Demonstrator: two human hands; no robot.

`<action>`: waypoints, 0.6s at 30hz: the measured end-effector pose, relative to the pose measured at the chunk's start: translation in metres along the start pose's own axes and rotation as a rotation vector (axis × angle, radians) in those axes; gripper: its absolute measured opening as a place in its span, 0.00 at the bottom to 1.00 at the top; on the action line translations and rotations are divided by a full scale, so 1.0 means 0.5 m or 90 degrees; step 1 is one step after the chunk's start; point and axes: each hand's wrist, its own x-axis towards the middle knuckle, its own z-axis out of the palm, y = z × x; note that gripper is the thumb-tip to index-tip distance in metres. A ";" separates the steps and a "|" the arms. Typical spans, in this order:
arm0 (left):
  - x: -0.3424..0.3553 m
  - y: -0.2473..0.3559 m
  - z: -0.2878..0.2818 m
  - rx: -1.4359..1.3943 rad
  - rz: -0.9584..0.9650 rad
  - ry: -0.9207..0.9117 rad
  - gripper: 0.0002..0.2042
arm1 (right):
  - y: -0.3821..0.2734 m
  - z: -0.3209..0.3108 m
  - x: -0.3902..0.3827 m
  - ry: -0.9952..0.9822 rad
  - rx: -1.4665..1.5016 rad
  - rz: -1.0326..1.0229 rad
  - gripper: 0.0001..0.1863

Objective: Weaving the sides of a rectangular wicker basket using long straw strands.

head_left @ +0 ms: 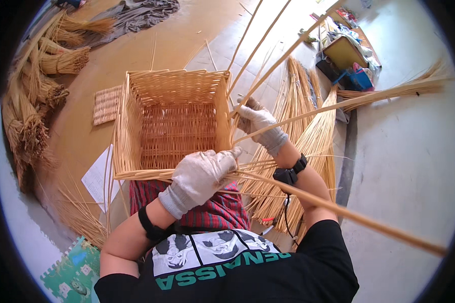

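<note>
A rectangular woven wicker basket (177, 129) rests over my lap with its open top toward me. My left hand (201, 174), in a whitish work glove, is closed over the basket's near rim by its right corner. At the right side, my gloved right hand (260, 122) pinches a wicker rod (268, 73) where it leaves the rim; its fingertips are partly hidden. Several long rods fan out from that side. One thick rod (338, 208) runs to the lower right, below my right forearm, and another (338, 105) runs out to the far right.
Bundles of loose wicker (308, 141) lie on the floor to the right, with more bundles (35, 101) at far left. Beside the basket are a flat woven piece (106, 105) and a paper sheet (100, 179). A blue container (360, 78) stands at the back right.
</note>
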 end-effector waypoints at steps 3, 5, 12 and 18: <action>0.010 -0.003 -0.009 0.018 0.014 0.027 0.20 | -0.003 -0.011 0.025 0.059 -0.229 0.024 0.16; 0.010 -0.023 -0.019 -0.007 0.015 0.042 0.20 | -0.028 0.040 -0.024 0.060 -0.509 -0.088 0.17; 0.051 -0.055 -0.071 -0.140 0.001 0.017 0.17 | -0.047 0.112 -0.292 0.143 -0.817 -0.455 0.12; 0.024 -0.004 -0.027 -0.244 -0.068 -0.001 0.13 | 0.127 0.014 -0.330 0.128 -0.099 -0.037 0.34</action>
